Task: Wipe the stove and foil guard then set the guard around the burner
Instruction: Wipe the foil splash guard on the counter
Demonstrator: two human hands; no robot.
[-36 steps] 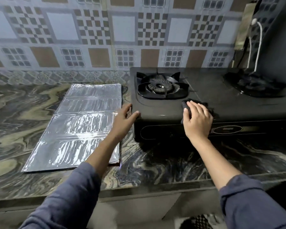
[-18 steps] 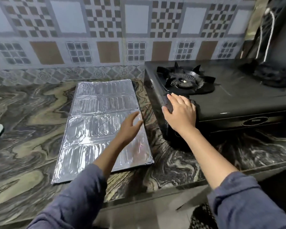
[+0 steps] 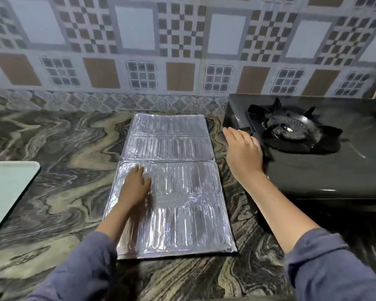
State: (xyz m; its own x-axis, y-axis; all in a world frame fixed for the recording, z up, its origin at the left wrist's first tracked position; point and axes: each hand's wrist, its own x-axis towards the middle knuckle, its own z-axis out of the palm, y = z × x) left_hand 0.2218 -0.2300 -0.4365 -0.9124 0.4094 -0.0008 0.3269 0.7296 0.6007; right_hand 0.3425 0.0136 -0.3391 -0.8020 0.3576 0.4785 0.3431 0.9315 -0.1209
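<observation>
1. Foil guard (image 3: 172,181): lies flat and unfolded on the marbled counter (image 3: 59,148) in the centre of the frame, just left of the stove (image 3: 313,177), not yet standing around the burner (image 3: 289,131).
2. Left hand (image 3: 136,187): at centre left, spread palm-down on the guard's near panel, fingers loose and grasping nothing. Judged to be pinning the sheet; an even, flat press should keep thin foil from sliding or creasing.
3. Right hand (image 3: 243,153): right of centre, lies over the stove's left front edge, fingers extended. A dark wiping cloth may be under the palm, but this cannot be told, since anything beneath blends with the black top.
4. Step in hand, as judged: the wiping is turning from the stove to the guard. Strokes are best run along the embossed ribs, from the pinned side outward, with light pressure at the fold between the far and near panels.
5. Caution: the guard's lower right corner reaches toward the counter edge at the bottom of the frame; a hard push could slide it off.
6. Pale tray (image 3: 7,192): at the left edge, well apart from the work.
</observation>
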